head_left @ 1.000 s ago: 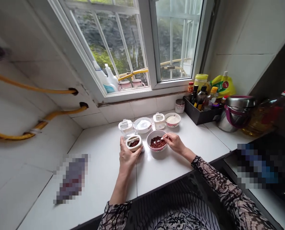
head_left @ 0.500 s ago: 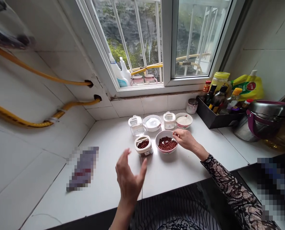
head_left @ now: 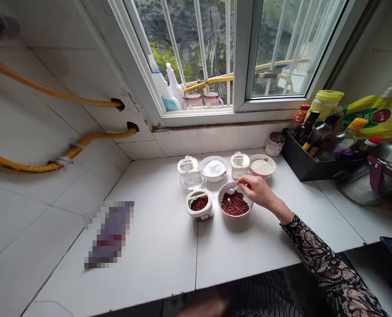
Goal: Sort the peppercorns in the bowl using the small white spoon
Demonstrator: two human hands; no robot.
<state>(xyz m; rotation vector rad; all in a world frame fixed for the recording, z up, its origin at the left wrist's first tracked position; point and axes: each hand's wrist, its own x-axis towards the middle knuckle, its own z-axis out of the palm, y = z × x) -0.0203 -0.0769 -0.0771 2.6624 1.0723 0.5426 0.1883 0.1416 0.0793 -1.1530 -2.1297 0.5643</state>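
My right hand (head_left: 258,191) pinches the handle of a small white spoon (head_left: 231,191) at the rim of a bowl (head_left: 220,204). Reddish-brown peppercorns (head_left: 235,206) fill the bottom of that bowl, with a few white bits among them. Just left of it stands a spice jar (head_left: 199,215), its clear lid (head_left: 193,179) flipped up and more peppercorns inside. My left hand (head_left: 205,306) is a smear of motion at the bottom edge, below the counter's front edge, so its fingers cannot be made out.
Behind are a bowl of white powder (head_left: 214,168), a second spice jar (head_left: 239,167) and a bowl of pale grains (head_left: 262,166). A black box of bottles (head_left: 303,169) and a steel pot (head_left: 357,187) stand right. A blurred-out purplish item (head_left: 111,235) lies left.
My left hand has dropped from beside the spice jar to the bottom edge. The spoon in my right hand now reaches further left over the bowl. The view has shifted slightly.
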